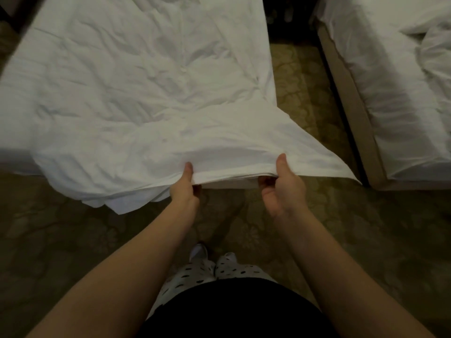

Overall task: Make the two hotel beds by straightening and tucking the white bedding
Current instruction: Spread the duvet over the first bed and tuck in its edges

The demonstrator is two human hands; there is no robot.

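A wrinkled white duvet [136, 93] covers the near bed and hangs over its foot edge. My left hand [185, 189] grips the duvet's foot edge with the thumb on top and the fingers curled underneath. My right hand [283, 189] grips the same edge a little to the right, thumb on top. A corner of the duvet [341, 167] sticks out to the right past the bed. On the left the edge droops in a bunched fold [114, 203] toward the floor. The second bed [402, 118], at the right, has rumpled white bedding [432, 47] on its top.
Patterned carpet [305, 93] runs in a narrow aisle between the two beds and under my feet [212, 257]. The second bed's beige base [353, 106] borders the aisle. A dark piece of furniture [14, 28] stands at the top left corner.
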